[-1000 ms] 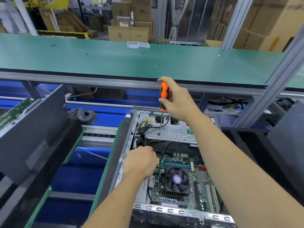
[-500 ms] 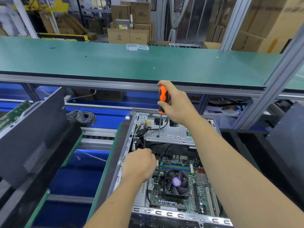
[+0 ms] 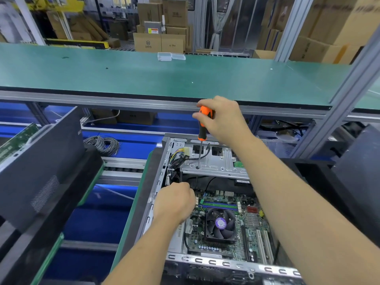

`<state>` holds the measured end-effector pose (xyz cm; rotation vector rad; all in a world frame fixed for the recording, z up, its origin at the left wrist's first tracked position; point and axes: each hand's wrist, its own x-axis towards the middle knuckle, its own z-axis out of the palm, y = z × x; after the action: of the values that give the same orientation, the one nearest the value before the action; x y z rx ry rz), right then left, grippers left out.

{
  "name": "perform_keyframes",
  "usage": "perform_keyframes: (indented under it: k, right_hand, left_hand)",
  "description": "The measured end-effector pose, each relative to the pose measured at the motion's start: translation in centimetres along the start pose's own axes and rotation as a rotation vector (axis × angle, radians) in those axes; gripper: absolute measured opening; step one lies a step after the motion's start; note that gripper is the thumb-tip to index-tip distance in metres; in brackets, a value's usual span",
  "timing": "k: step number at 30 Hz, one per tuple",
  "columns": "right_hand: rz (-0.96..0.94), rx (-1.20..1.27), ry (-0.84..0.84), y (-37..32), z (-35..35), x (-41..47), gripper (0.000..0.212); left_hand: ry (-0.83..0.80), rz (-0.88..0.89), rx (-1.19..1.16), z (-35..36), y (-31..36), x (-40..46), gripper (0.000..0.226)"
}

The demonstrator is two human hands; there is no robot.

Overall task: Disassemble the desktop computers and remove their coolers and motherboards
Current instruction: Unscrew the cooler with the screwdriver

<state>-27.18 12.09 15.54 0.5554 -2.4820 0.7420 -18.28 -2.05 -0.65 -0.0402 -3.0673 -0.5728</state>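
Note:
An open desktop case (image 3: pixel 144 202) lies on its side below me. Inside it, the green motherboard (image 3: pixel 253 225) carries a black cooler fan (image 3: pixel 220 224) with a purple hub. My right hand (image 3: pixel 224 120) grips an orange and black screwdriver (image 3: pixel 203 124) upright, its shaft passing through the silver drive bracket (image 3: pixel 216 163) at the case's far end. My left hand (image 3: pixel 174 202) is curled over the motherboard's upper left corner, by the shaft's lower end. What its fingers hold is hidden.
Another dark computer case (image 3: pixel 41 161) leans at the left, with a coil of grey cable (image 3: pixel 102 145) behind it. A green bench top (image 3: pixel 144 75) runs across above, with a clear plastic box (image 3: pixel 170 56) on it. A black panel (image 3: pixel 359 165) stands at the right.
My right hand has shifted slightly on the screwdriver handle, turning it. My left hand has stayed at the motherboard's corner. The view has tilted a little.

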Motion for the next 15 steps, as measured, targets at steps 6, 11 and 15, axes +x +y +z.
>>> perform_keyframes:
  k: [6,11,15]
  right_hand:
    - [0.097,0.139,-0.295,0.3,-2.7,0.8,0.033]
    - [0.047,-0.083,-0.224,-0.6,-1.7,0.9,0.035]
    - [0.126,0.108,-0.220,-0.2,-2.2,0.5,0.036]
  left_hand:
    - [-0.005,-0.004,-0.008,0.0,0.0,0.0,0.033]
    - [0.007,0.000,-0.006,0.2,-0.1,0.0,0.032]
    - [0.011,-0.014,-0.020,0.3,-0.2,0.0,0.033]
